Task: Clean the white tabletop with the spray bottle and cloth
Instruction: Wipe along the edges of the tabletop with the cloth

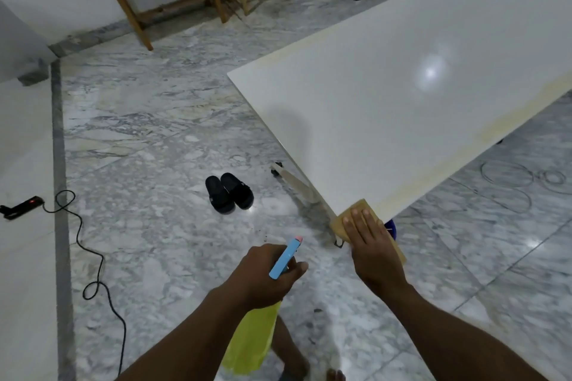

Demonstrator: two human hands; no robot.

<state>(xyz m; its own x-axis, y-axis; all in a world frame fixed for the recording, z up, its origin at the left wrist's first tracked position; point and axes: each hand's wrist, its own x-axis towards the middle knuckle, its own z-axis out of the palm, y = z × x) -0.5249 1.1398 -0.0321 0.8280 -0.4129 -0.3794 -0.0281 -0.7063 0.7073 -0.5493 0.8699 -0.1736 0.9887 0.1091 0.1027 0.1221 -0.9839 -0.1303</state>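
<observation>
the right hand (373, 244) presses a tan cloth (359, 210) flat, fingers straight, on the near corner of the white tabletop (402, 86). the left hand (266, 275) grips a yellow spray bottle (252, 340) over the marble floor (154, 148).

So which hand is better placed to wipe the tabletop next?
Right. The right hand lies flat on the tan cloth at the near corner of the white tabletop; the left hand grips the spray bottle over the floor.

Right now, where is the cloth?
In the head view, the tan cloth sits lower right, on the near corner of the white tabletop, under the right hand. The spray bottle in the left hand is to its left.
</observation>
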